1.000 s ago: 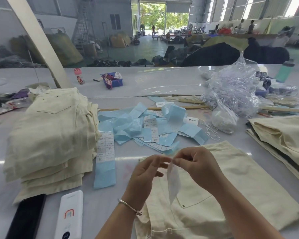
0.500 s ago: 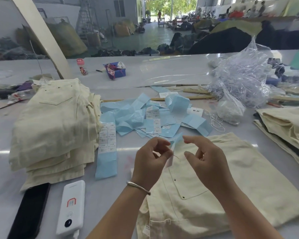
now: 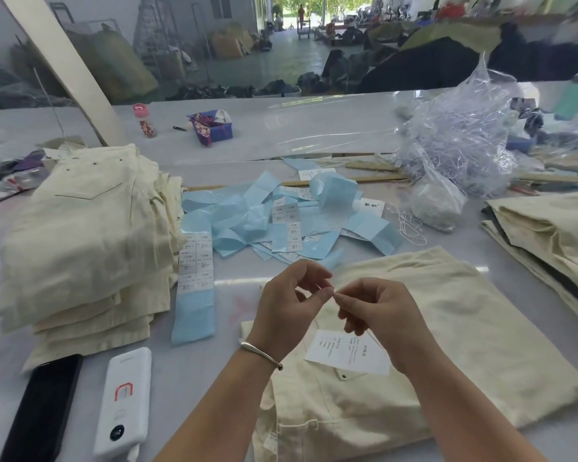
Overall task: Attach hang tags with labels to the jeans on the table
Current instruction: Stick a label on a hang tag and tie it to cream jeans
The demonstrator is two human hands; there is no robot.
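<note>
While fingers (image 3: 327,292) pinch together, hang tag (image 3: 347,352) on jeans (image 3: 464,345)

Your hands have closed up: the left hand (image 3: 291,306) and right hand (image 3: 377,315) were apart half a second ago, and now their fingertips meet in a pinch above the jeans (image 3: 464,345). The white tag (image 3: 347,353) that hung between your fingers now lies flat on the jeans under your right hand, printed side up.
</note>
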